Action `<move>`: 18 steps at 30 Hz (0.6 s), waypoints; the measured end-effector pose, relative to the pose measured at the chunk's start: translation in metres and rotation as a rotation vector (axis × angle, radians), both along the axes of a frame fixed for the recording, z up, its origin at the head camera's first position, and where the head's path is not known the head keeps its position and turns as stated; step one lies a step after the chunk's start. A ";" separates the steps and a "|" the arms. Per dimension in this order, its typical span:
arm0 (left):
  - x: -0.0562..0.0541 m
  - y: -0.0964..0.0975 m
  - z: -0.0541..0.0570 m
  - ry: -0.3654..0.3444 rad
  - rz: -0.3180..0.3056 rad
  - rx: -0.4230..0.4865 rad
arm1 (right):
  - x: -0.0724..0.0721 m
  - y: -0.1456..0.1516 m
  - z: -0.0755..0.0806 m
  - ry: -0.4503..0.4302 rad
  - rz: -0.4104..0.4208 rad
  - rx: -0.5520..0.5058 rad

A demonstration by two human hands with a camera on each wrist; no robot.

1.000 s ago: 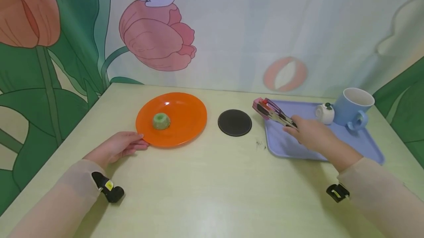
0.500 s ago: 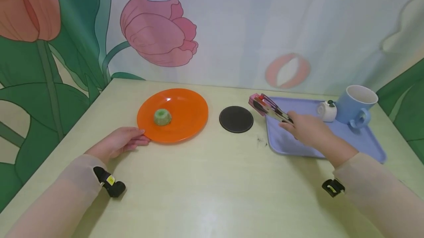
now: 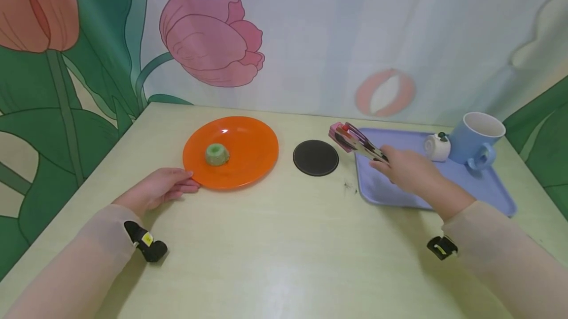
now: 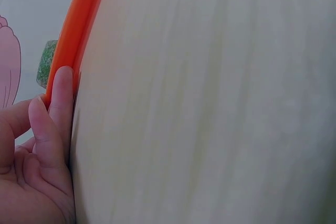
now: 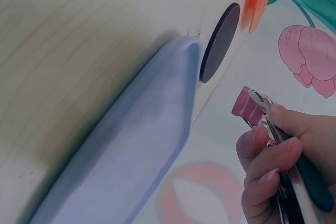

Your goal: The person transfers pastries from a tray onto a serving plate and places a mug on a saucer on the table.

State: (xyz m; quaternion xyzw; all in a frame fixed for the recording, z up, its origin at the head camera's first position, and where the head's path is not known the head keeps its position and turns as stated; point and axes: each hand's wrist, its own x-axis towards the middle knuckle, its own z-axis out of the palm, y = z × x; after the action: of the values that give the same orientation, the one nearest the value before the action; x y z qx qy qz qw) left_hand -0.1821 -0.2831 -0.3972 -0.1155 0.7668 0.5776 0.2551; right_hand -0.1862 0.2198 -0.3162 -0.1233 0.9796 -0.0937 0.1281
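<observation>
My left hand [image 3: 166,188] pinches the near-left rim of an orange plate [image 3: 248,161], thumb over the rim and fingers under it in the left wrist view. On the plate sits a small green ring-topped cake [image 3: 216,155]. With my right hand [image 3: 410,168] I grip metal tongs [image 3: 365,147] over the left edge of a lilac tray [image 3: 377,186]. Between the tongs' tips is a small pink piece [image 5: 247,104] with a red bit on top, raised above the tray in the right wrist view.
A round black coaster [image 3: 316,158] lies between the plate and the tray. A small white roll cake [image 3: 438,147] and a light blue mug [image 3: 475,136] stand at the tray's far right. A printed curtain [image 3: 306,38] hangs behind the table.
My right hand has moved the tongs and the pink piece slightly left, towards the coaster. The left hand stays at the plate's rim. The head view has tilted a little.
</observation>
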 end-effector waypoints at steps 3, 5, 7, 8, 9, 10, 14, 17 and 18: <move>0.001 0.001 0.001 0.001 -0.002 0.007 | 0.000 -0.001 0.000 0.009 0.008 -0.006; 0.001 0.001 0.002 0.002 -0.004 0.010 | 0.000 -0.003 0.001 0.016 0.015 -0.006; 0.002 0.001 0.002 0.004 -0.007 0.012 | 0.000 -0.005 0.001 0.022 0.021 -0.007; 0.002 0.000 0.002 0.004 -0.007 0.011 | 0.000 -0.005 0.001 0.023 0.022 -0.006; 0.002 0.001 0.002 0.004 -0.007 0.008 | 0.000 -0.006 0.001 0.022 0.021 -0.007; 0.002 0.000 0.002 0.004 -0.007 0.007 | 0.000 -0.007 0.001 0.021 0.021 -0.007; 0.001 0.001 0.002 -0.003 -0.003 -0.005 | 0.000 -0.009 0.002 0.013 0.015 -0.004; 0.000 0.001 0.003 -0.012 0.004 -0.006 | -0.001 -0.011 0.002 0.016 0.017 -0.005; 0.000 0.001 0.003 -0.012 0.003 -0.006 | -0.001 -0.011 0.002 0.016 0.016 -0.007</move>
State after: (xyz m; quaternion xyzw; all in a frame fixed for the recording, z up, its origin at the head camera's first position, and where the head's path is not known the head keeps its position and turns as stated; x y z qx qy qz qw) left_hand -0.1818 -0.2818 -0.3942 -0.1210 0.7668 0.5750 0.2585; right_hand -0.1877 0.2087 -0.3146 -0.1325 0.9792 -0.0949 0.1205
